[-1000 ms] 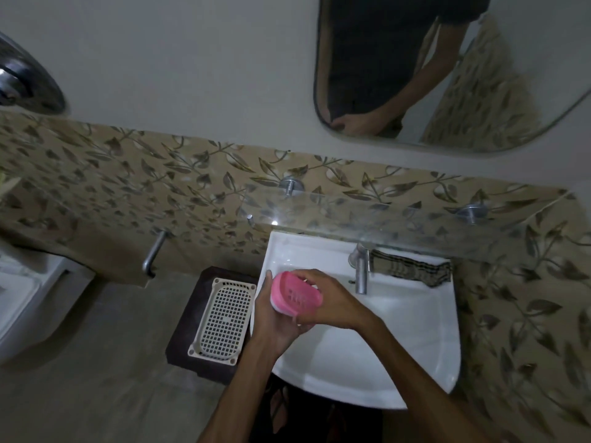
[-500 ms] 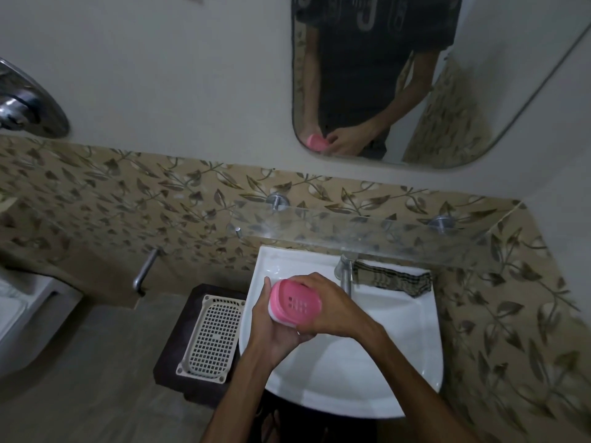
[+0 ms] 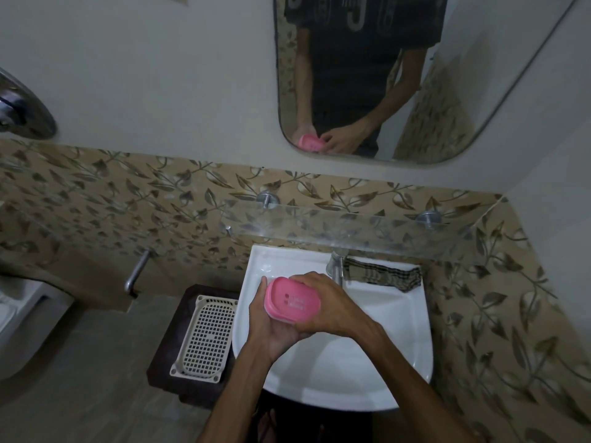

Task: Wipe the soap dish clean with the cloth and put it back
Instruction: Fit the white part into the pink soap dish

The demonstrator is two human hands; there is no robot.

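A pink oval plastic soap dish (image 3: 291,302) with small drain slots in its face is held up over the white ceramic washbasin (image 3: 377,356), gripped from both sides. The left hand (image 3: 271,327) is cupped under and around the dish's left end, its fingers (image 3: 263,284) curled up along the edge. The right hand (image 3: 332,306) is wrapped over the dish's right end, the fingers bent round its far rim; the fingertips themselves are hidden behind the dish, so how tightly they are pressed cannot be told.

Just beyond the right hand's fingers, a chrome tap (image 3: 335,265) is seen at the back of the basin. To the right of that hand, a dark checked cloth (image 3: 383,274) is laid along the basin's back ledge, apart from both hands. Above the fingers, a clear glass shelf (image 3: 351,231) is fixed on two metal studs to the leaf-patterned beige wall tiles (image 3: 128,199).

To the left of the left hand, well below it on a dark brown stool (image 3: 169,353), a cream perforated plastic basket (image 3: 204,338) is set. Higher up, in a rounded wall mirror (image 3: 479,75), both hands and the pink dish are reflected.
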